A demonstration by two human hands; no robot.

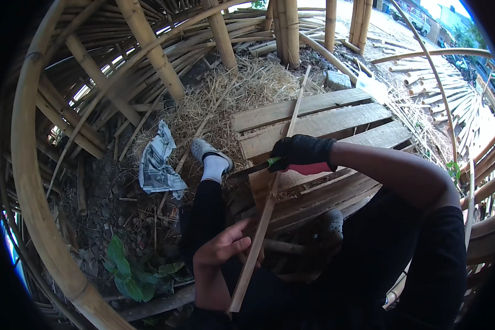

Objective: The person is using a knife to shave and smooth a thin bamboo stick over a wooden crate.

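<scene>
A long split bamboo strip (257, 242) runs slantwise from my lap up across a slatted wooden pallet (319, 128). Bare, my left hand (229, 242) closes around the lower part of the strip, with its thumb on the near side and some fingers hidden behind. My right hand (302, 153), in a black and pink glove, grips a knife (250, 171) by its green handle. The dark blade points left, close beside the strip. The strip passes at that gloved hand; whether its fingers also press on it I cannot tell.
Crumpled newspaper (160, 159) lies left of my shoed foot (210, 154). Straw-like shavings (247, 82) cover the ground beyond. Bamboo posts (151, 47) and a curved pole (38, 181) frame the left side. Cut bamboo poles (440, 93) are piled at the far right.
</scene>
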